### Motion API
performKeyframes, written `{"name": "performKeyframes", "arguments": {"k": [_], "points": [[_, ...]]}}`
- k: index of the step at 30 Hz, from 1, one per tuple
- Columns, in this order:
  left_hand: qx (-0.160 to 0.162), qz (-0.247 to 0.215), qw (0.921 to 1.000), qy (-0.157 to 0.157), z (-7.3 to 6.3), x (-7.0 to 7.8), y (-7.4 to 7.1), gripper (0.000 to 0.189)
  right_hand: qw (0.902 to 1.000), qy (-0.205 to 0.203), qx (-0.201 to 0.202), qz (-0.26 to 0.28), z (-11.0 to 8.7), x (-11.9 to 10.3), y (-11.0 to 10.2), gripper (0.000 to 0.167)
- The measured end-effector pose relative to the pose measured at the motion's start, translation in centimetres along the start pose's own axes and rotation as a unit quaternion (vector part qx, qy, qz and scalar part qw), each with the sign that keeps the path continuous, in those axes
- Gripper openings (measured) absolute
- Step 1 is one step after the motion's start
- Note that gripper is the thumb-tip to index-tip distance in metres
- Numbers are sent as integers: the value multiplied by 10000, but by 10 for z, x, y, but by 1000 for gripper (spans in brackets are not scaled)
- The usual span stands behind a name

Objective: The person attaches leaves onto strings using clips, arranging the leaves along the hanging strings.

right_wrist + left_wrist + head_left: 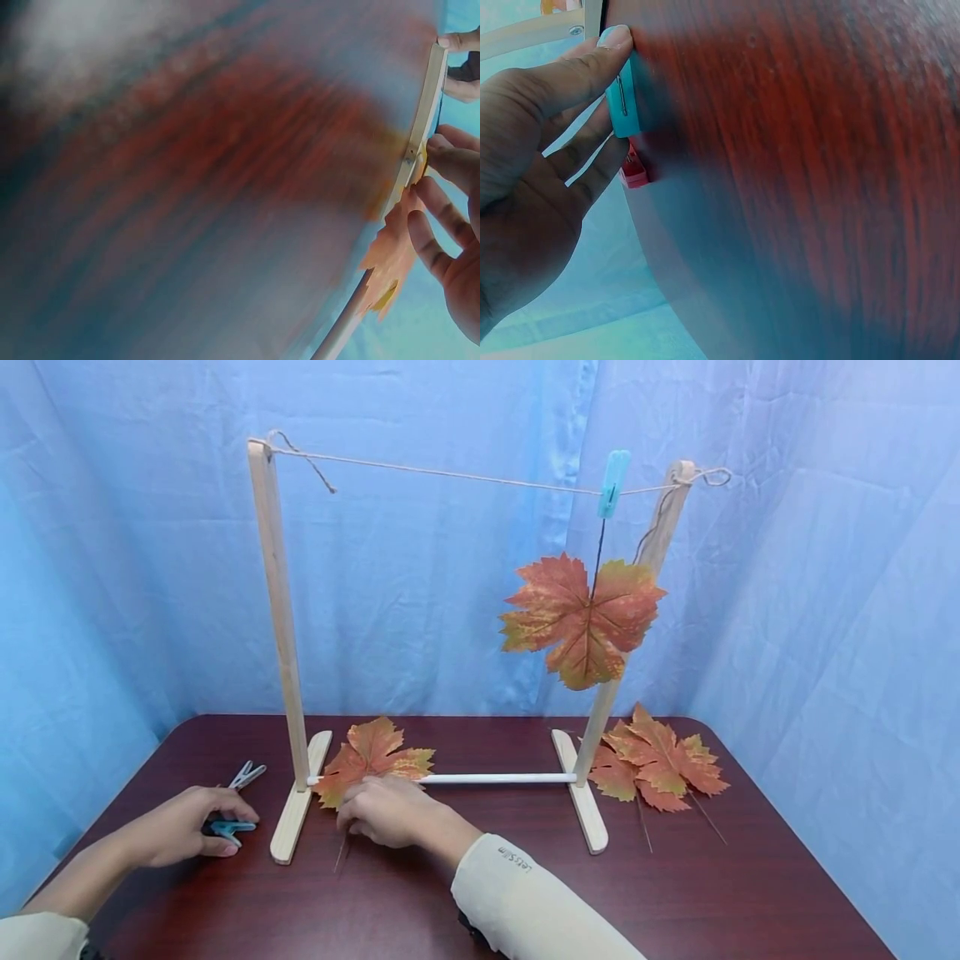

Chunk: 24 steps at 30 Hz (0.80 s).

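Teal clothespin [232, 827] at lower left, orange leaf [372, 747] at lower centre.
Near the table [247, 910]'s left edge, the left hand [176, 827] pinches the clothespin between thumb and fingers: likely light, stiff and smooth, best squeezed at its free ends. A wooden foot [295, 822] stands between the hands, an obstacle low down. Past it, the right hand [387, 812], fingers curled in, seems to pinch the leaf's stem base; probably light, floppy and creasable, safest by the stem. Wider room opens rightward, above the white rod [495, 778].

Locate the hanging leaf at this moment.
In the head view, the hanging leaf is right of centre, its stem in a blue clip on the string, its edge overlapping the right post.
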<state>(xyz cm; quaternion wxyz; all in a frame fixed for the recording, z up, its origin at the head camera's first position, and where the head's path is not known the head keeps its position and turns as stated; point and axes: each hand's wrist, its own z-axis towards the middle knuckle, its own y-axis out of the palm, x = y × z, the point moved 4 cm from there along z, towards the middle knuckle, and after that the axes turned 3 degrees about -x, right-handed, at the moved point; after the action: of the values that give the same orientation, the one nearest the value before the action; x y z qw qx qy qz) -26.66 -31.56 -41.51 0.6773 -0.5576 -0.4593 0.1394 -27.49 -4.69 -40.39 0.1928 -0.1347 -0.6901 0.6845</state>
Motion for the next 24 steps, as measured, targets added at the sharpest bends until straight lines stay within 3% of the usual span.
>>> {"name": "performKeyframes", "arguments": {"k": [15,24], "points": [[-51,-83,9997,-219,0,-1,2,33,9978,-71,-482,439,1,-5,4,14],[-32,-68,9996,-255,-2,-1,2,33,9972,-174,-475,551,0,-8,1,11]]}}
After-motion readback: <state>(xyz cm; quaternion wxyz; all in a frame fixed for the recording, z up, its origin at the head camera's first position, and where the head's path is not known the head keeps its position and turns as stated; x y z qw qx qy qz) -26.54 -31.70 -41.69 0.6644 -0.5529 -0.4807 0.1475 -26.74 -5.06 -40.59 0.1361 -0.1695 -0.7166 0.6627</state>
